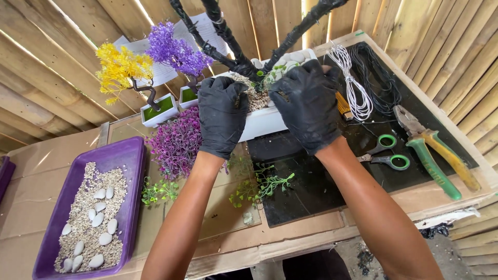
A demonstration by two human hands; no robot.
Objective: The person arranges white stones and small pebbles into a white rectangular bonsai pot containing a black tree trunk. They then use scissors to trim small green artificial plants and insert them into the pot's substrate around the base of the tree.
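Hands (264,106) on white planter (264,122) edge

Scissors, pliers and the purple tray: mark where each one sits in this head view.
Scissors (388,151), head view, on the crossing between the green-lined handle loops.
Pliers (433,155), head view, on the green handle below the metal jaws.
Purple tray (124,155), head view, on its bare upper inside wall above the gravel.

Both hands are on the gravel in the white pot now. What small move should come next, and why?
Probably press and smooth the gravel around the black trunk base: both gloved hands, left hand and right hand, rest on the white pot, and the surface there looks uneven.
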